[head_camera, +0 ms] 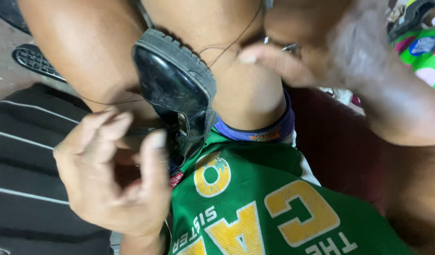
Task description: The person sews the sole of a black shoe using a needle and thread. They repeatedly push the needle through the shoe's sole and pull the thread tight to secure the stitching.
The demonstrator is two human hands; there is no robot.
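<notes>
A glossy black shoe [175, 87] with a ridged rubber sole lies wedged between my bare knees, toe pointing away. My left hand [111, 177] is at the lower left, its fingers and thumb curled around the shoe's near end. My right hand [293, 59] is up at the right, blurred, pinching a small shiny metal tool [291, 47]. A thin dark thread [227, 45] runs from the shoe's sole up toward the right hand. Another strand [104, 102] crosses my left knee.
A black sandal [33, 61] lies on the concrete floor at the upper left. Black cloth with white stripes [24, 156] covers the left side. My green jersey with yellow letters [255, 208] fills the bottom. Colourful fabric [420, 52] lies at the upper right.
</notes>
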